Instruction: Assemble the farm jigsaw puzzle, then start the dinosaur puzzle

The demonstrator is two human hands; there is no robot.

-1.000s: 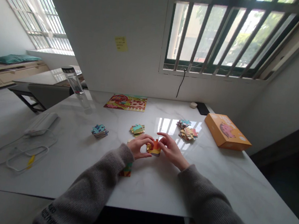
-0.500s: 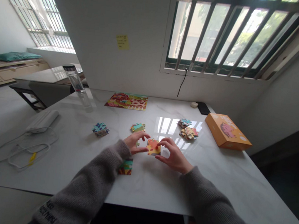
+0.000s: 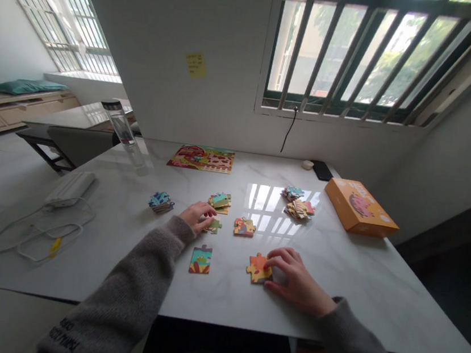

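Observation:
My right hand (image 3: pixel 298 278) is closed on the right edge of an orange and yellow puzzle piece (image 3: pixel 257 268), low at the tabletop near the front. Thumb and fingers of my left hand (image 3: pixel 197 216) close on the left side of a green puzzle piece (image 3: pixel 214 227), partly hidden by them. Just behind it lies a small pile of green and yellow pieces (image 3: pixel 219 200). A red and yellow piece (image 3: pixel 244 227) rests between the hands, farther back. Nearer to me is a teal piece with brown shapes (image 3: pixel 200 260).
Stacked pieces stand at left (image 3: pixel 161 202) and right (image 3: pixel 299 208). An orange box (image 3: pixel 360 208) and a black phone (image 3: pixel 321 170) are at back right. A farm picture board (image 3: pixel 201 158) lies by the wall. A glass bottle (image 3: pixel 119 123) and white cable (image 3: pixel 36 225) are at left.
My right hand has moved right and toward me with the orange and yellow piece. My left hand has moved left to the green piece. The red and yellow piece is now uncovered.

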